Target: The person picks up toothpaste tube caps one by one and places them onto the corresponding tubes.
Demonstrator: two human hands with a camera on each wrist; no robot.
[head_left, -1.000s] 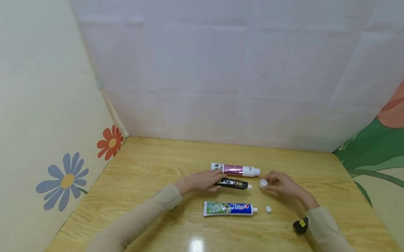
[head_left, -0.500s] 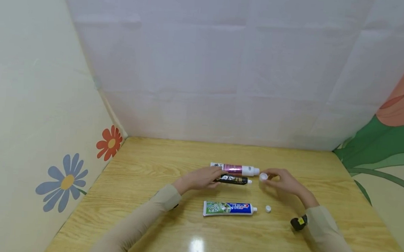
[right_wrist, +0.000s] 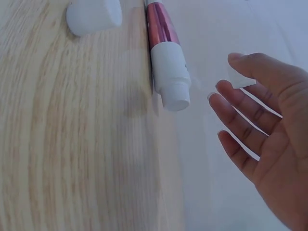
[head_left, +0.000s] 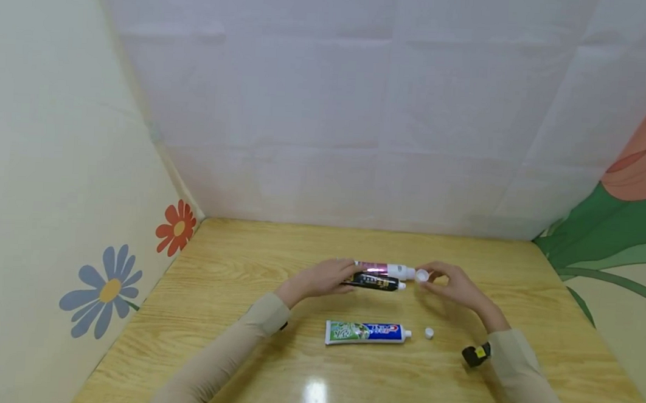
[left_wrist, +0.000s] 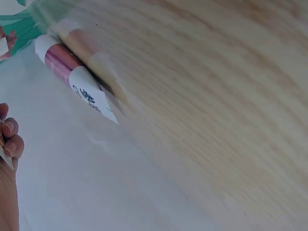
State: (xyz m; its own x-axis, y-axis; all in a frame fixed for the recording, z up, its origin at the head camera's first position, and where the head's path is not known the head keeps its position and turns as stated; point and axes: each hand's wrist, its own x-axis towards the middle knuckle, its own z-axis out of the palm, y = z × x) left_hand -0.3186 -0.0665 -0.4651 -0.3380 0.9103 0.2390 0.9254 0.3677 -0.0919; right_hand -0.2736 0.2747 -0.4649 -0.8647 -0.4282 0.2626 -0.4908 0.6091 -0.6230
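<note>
My left hand (head_left: 324,277) grips the tail end of a black toothpaste tube (head_left: 375,281), whose bare white nozzle points right. In the left wrist view, the fingers (left_wrist: 13,144) curl on it at the left edge. A white cap (head_left: 422,275) is pinched between thumb and fingertips of my right hand (head_left: 455,286), its hollow side showing in the head view. The right wrist view also has this cap (right_wrist: 240,79); the other fingers are loosely spread. Behind the black tube lies a pink-and-white toothpaste tube (head_left: 396,271) with its cap on, its tail hidden by the left hand.
Nearer on the wooden table (head_left: 248,368) lies a green-and-blue toothpaste tube (head_left: 368,333), nozzle uncovered. A small white cap (head_left: 429,333) sits just right of it. White sheeting (head_left: 328,104) rises behind the table; painted walls flank both sides.
Both hands have moved away from me toward the pink tube, the left carrying the black toothpaste tube, the right the white cap. The green-and-blue tube and small cap stay put.
</note>
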